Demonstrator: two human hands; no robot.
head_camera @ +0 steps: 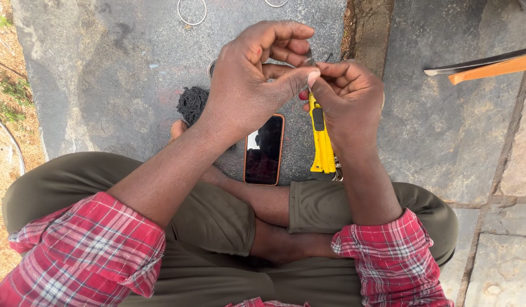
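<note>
I sit cross-legged on a stone floor. My left hand (254, 77) and my right hand (345, 96) meet in front of me, pinching a small thin dark piece (311, 58) between the fingertips. My right hand also grips a yellow utility knife (321, 145), whose handle points down toward my lap. A smartphone (264, 149) with an orange case lies face up on the floor just below my hands. A ball of black thread (192, 104) rests on the floor left of my left wrist.
Thin metal rings (192, 12) lie on the stone slab (103, 74) at the top. An orange and black tool handle (490, 65) juts in at the upper right. Dry ground borders the slab on the left.
</note>
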